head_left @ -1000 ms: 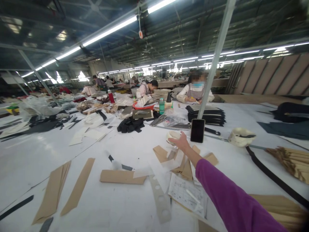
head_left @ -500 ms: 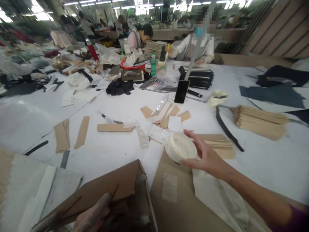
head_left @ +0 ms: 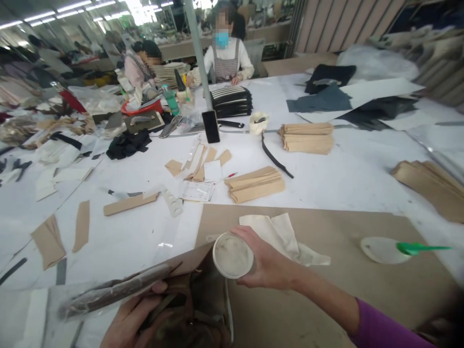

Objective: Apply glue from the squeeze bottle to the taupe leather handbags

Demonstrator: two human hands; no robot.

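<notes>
My right hand (head_left: pixel 266 261) is wrapped around the side of a round white tub (head_left: pixel 233 256). Its pale, smudged round face is turned toward me. The tub is held over the right edge of a brown, box-shaped bag (head_left: pixel 197 256) at the bottom of the view. My left hand (head_left: pixel 136 314) is closed on the bag's near left side, its fingers partly hidden. Along that side lies a long dark piece in clear plastic (head_left: pixel 112 292). Brown folds and straps fill part of the bag's dark inside, too blurred to make out.
A cream cloth (head_left: pixel 270 232) lies on a brown sheet (head_left: pixel 337 227), beside a white lid with a green brush (head_left: pixel 413 248). Beyond are stacks of tan strips (head_left: pixel 255 184), a phone (head_left: pixel 210 126) on a pole and black strips (head_left: pixel 232 101). Two people sit across the table.
My view has swung right. The tub has moved down to the bag's edge and tipped so its face points at me. The lid with the green brush has come into view.
</notes>
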